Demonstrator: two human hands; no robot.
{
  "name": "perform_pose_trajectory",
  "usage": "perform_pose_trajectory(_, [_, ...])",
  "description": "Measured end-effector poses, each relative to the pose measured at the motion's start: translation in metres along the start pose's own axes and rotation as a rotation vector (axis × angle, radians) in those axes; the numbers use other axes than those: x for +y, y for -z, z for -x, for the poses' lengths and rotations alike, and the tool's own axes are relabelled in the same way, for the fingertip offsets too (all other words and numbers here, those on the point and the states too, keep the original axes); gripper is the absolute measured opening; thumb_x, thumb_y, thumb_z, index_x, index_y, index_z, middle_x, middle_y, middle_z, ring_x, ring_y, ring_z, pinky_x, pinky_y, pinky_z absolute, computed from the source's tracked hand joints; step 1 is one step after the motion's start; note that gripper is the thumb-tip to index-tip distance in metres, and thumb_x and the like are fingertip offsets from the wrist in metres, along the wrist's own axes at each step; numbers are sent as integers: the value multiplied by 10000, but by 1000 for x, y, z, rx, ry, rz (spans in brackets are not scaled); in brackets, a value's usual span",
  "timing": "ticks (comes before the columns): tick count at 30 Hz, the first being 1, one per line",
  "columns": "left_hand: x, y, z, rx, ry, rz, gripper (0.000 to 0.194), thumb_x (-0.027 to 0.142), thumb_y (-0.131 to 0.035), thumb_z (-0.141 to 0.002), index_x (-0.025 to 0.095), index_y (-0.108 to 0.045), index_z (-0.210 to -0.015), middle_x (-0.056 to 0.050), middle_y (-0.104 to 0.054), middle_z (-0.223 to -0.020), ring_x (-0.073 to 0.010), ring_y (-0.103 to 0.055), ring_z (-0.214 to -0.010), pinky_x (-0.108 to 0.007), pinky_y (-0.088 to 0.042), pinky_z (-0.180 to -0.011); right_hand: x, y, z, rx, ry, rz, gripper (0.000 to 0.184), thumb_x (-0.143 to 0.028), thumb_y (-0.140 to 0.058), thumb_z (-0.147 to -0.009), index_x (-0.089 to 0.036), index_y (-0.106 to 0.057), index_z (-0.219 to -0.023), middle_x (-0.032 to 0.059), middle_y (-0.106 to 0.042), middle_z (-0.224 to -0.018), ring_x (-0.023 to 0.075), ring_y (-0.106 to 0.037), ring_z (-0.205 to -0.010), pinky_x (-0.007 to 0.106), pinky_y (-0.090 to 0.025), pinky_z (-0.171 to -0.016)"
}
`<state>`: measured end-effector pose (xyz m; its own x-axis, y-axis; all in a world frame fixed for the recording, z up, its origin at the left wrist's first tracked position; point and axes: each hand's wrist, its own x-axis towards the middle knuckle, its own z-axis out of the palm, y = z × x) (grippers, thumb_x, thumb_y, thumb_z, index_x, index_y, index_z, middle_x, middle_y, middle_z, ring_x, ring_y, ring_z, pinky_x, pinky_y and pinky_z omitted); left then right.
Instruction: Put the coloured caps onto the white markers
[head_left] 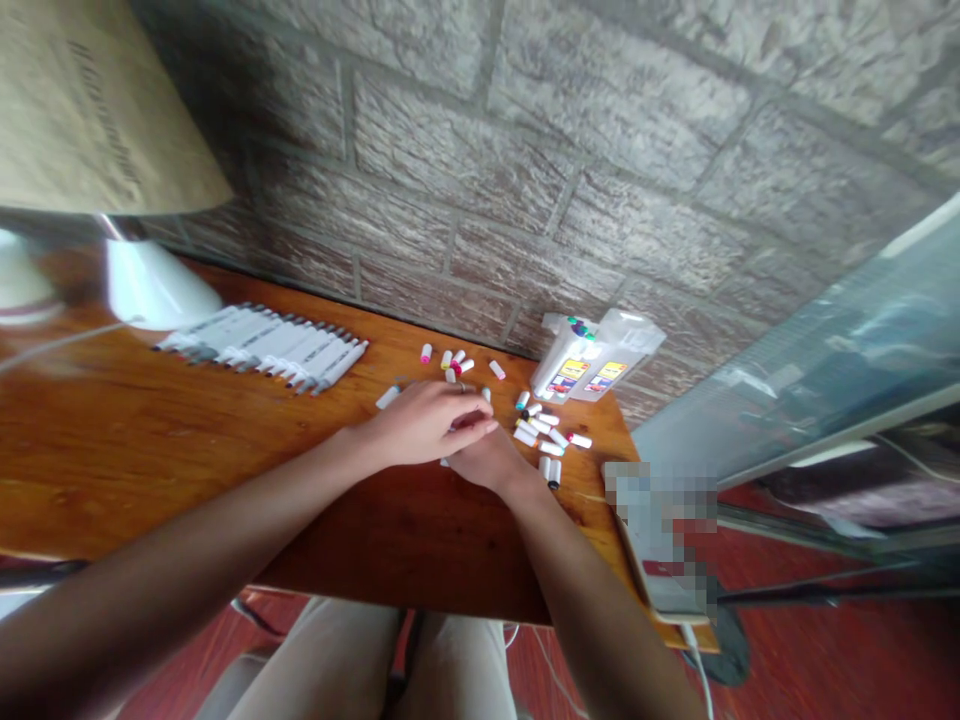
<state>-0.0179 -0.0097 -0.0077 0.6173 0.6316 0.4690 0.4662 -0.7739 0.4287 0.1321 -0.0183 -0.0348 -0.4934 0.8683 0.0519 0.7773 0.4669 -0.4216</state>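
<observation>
My left hand (pixel 424 420) lies over my right hand (pixel 487 462) at the middle of a wooden table (pixel 135 440). The left hand's fingers are closed together and point right. The right hand is mostly covered, so its fingers do not show. A bit of a white marker peeks out under the hands. Several loose marker caps (pixel 546 432) lie scattered just right of the hands, with more caps (pixel 457 360) behind them. A row of several white markers (pixel 270 348) lies side by side at the back left.
A clear plastic marker case (pixel 596 355) leans against the stone-block wall (pixel 525 180) at the back right. A white lamp base (pixel 154 285) stands at the back left. A flat item (pixel 660 560) lies at the table's right edge.
</observation>
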Motion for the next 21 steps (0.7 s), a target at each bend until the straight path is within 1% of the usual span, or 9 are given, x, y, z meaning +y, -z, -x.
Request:
perform_pose_trajectory(3, [-1, -2, 0, 8, -7, 14, 263, 374, -563, -1036, 198, -756, -1010, -43, -802, -994, -187, -741, -875, -264, -473, -770, 5, -4, -1, 35, 22, 11, 222, -69, -549, -903, -138, -730, -1011, 113, -761, -1079, 210, -695, -955, 303, -564, -836])
perform_pose_trajectory(6, [-3, -2, 0, 6, 11, 37, 266, 377, -561, -1035, 201, -755, -990, -42, -800, -964, -184, -739, -866, -264, -477, -785, 11, -8, -4, 43, 56, 25, 236, -75, -550, -900, -152, -736, -1024, 112, -762, -1085, 220, -696, -967, 316, -566, -843])
perform_pose_trajectory(8, [-4, -2, 0, 15, 17, 42, 265, 379, -562, -1032, 204, -757, -992, -44, -802, -968, -189, -740, -882, -270, -478, -802, 13, -10, -5, 34, 70, 30, 247, -73, -558, -890, -152, -743, -1034, 124, -760, -1082, 234, -701, -966, 329, -574, -836])
perform_pose_trajectory(10, [-4, -3, 0, 31, 8, 40, 267, 380, -559, -1032, 208, -759, -986, -40, -800, -953, -185, -734, -865, -269, -471, -783, 14, -11, -5, 28, 75, 31, 262, -66, -559, -882, -132, -746, -1054, 145, -756, -1085, 251, -709, -966, 343, -583, -829])
perform_pose_trajectory(13, [-4, -5, 1, 68, 2, 20, 265, 365, -569, -1021, 207, -759, -924, -20, -768, -813, -159, -687, -735, -263, -428, -685, 13, -10, -6, 56, 71, 24, 262, -87, -565, -889, -110, -742, -1081, 171, -749, -1125, 286, -711, -1022, 373, -585, -867])
perform_pose_trajectory(15, [-5, -6, 1, 95, 12, 4, 263, 355, -576, -1011, 204, -756, -895, -8, -734, -735, -145, -646, -666, -262, -397, -644, 12, -9, -6, 81, 68, -4, 249, -115, -574, -900, -127, -738, -1087, 164, -748, -1149, 288, -709, -1050, 373, -580, -886])
perform_pose_trajectory(18, [-10, -4, 0, 115, 47, -22, 285, 376, -562, -1012, 204, -748, -880, -7, -733, -729, -141, -637, -653, -257, -391, -648, 10, -5, -6, 100, 60, -44, 211, -154, -578, -923, -155, -729, -1071, 142, -754, -1137, 271, -714, -1030, 365, -573, -881])
perform_pose_trajectory(20, [-17, 4, -2, 111, 116, -74, 319, 400, -532, -1020, 209, -741, -873, -10, -746, -746, -147, -652, -666, -259, -392, -659, 7, -1, -5, 102, 48, -69, 168, -176, -595, -937, -173, -730, -1038, 119, -759, -1118, 259, -715, -1022, 364, -558, -910])
perform_pose_trajectory(21, [-22, 10, -2, 108, 173, -116, 343, 416, -509, -1026, 213, -738, -873, -13, -753, -758, -155, -666, -683, -262, -394, -664, 6, 1, -5, 102, 37, -87, 150, -179, -607, -940, -184, -731, -1025, 102, -762, -1110, 248, -715, -1021, 359, -547, -927])
